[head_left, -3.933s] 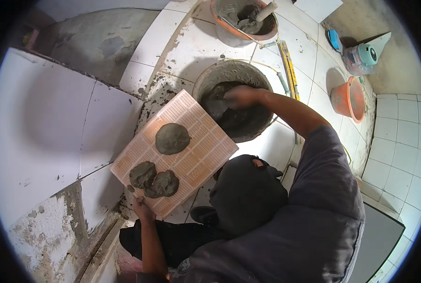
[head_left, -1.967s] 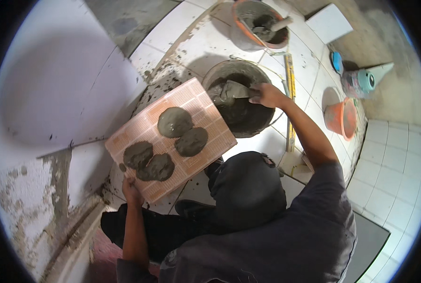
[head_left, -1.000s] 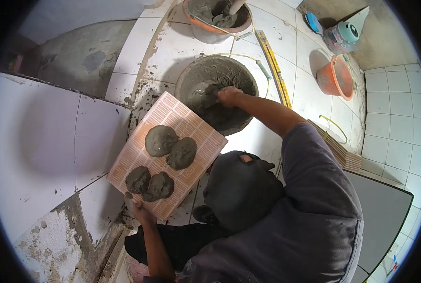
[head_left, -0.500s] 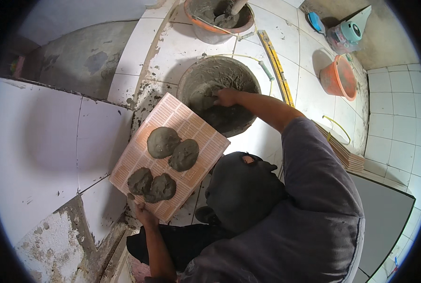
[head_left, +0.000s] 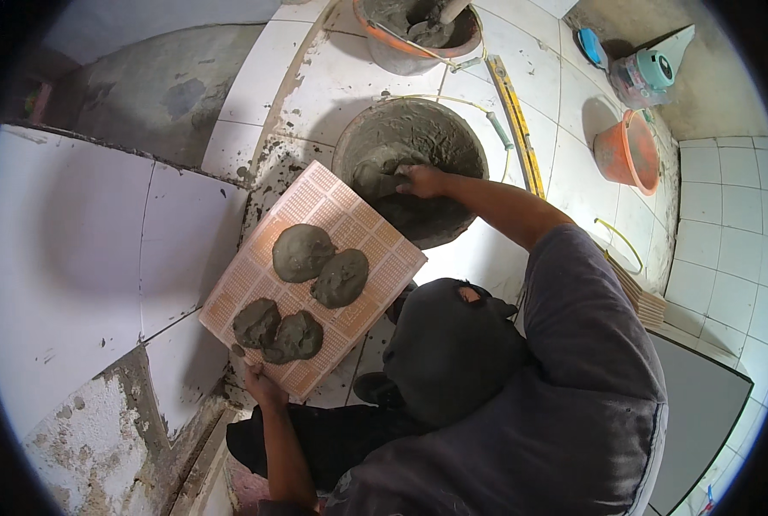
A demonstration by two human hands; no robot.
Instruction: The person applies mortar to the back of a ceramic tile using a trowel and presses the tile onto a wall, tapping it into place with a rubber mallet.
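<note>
My left hand (head_left: 265, 387) grips the lower corner of a tile (head_left: 346, 211), held tilted with its ribbed, orange-pink back up. Several round lumps of wet grey mortar (head_left: 304, 253) sit on that back in two pairs. Over at the bucket of mortar (head_left: 453, 129), my right hand (head_left: 422, 181) reaches inside, its fingers closed on a trowel. The mortar-coated trowel blade (head_left: 387, 185) lies against the mix; its handle is hidden in my fist. The tile's upper right edge overlaps the bucket's near left rim.
A second bucket (head_left: 401, 56) with mortar and a handled tool stands beyond. A yellow spirit level (head_left: 516, 120) lies right of the buckets. Farther right are an orange bucket (head_left: 625, 150), a clear container with a teal lid (head_left: 655, 69) and stacked tiles (head_left: 646, 303). White wall tiles (head_left: 74, 232) rise at left.
The view has shifted slightly, moving the buckets and tile a little. My right hand stays in the bucket, and more of the trowel blade shows. My left hand keeps its hold on the tile.
</note>
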